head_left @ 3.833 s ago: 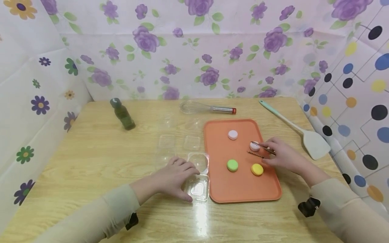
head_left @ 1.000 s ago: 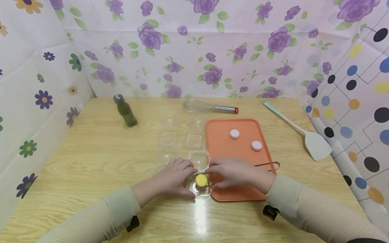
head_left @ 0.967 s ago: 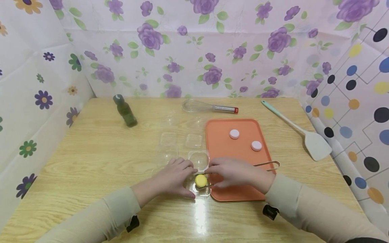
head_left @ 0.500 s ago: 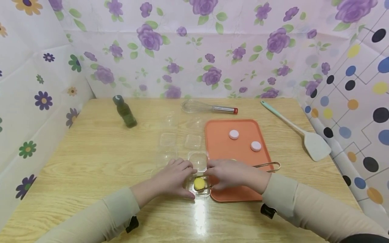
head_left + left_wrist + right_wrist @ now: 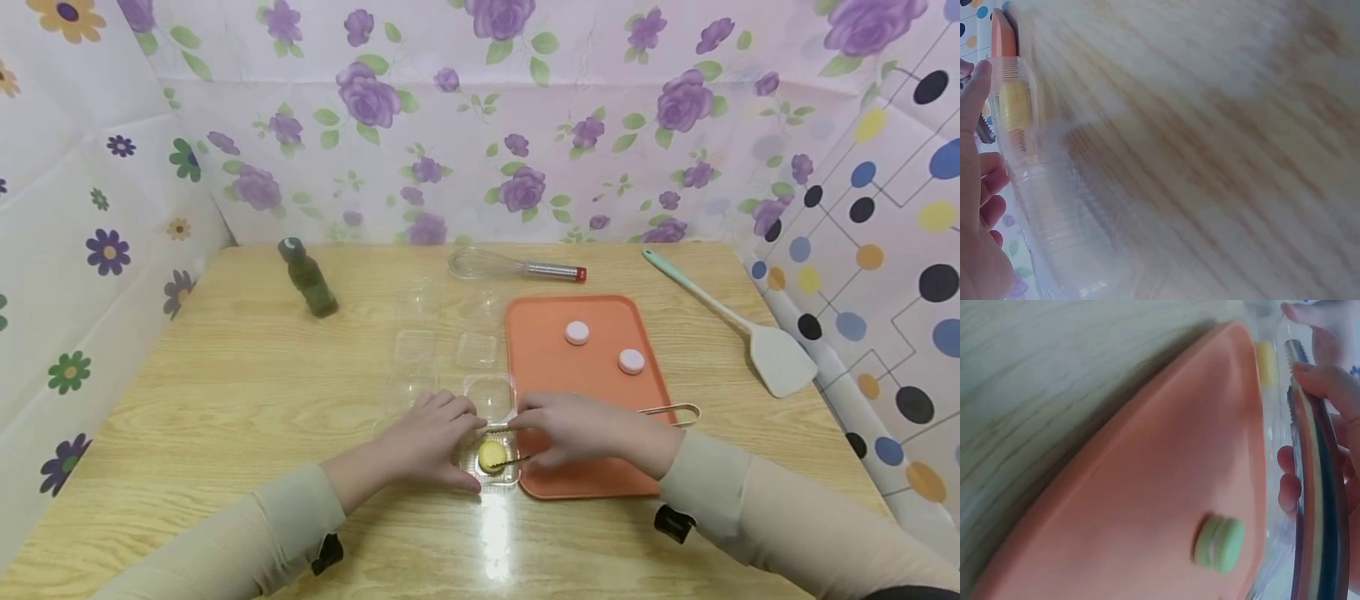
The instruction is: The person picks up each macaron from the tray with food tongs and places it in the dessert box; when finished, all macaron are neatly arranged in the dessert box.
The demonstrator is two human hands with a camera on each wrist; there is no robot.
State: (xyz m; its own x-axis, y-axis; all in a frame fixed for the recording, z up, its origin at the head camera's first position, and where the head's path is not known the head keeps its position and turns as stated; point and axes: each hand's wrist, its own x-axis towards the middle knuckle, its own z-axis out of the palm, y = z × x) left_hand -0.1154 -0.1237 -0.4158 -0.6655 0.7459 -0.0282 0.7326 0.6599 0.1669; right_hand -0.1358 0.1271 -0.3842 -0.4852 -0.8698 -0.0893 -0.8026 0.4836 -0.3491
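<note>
My right hand (image 5: 577,429) holds a pair of metal tongs (image 5: 670,411) over the left side of the orange tray (image 5: 622,479). Their serrated tips stand apart above a compartment of a clear plastic container (image 5: 510,477). A yellow macaron (image 5: 492,456) sits in that compartment, the nearer tip overlapping it. My left hand (image 5: 431,442) spans the container's left side, thumb stretched toward the front edge and fingertips at the back. In the right wrist view, a green macaron (image 5: 1219,544) lies on the tray; my right hand hides it in the head view.
Two pink macarons (image 5: 577,332) rest on the tray's far half. More clear containers (image 5: 477,350) stand left of it. Behind lie a whisk (image 5: 517,266) and a dark green bottle (image 5: 309,279); a spatula (image 5: 780,358) with a pale blade lies to the right.
The yellow macaron has gone from the tray into the container with the tongs. Over the last second it has sunk lower, and the tong tips have spread apart. My left hand has barely moved.
</note>
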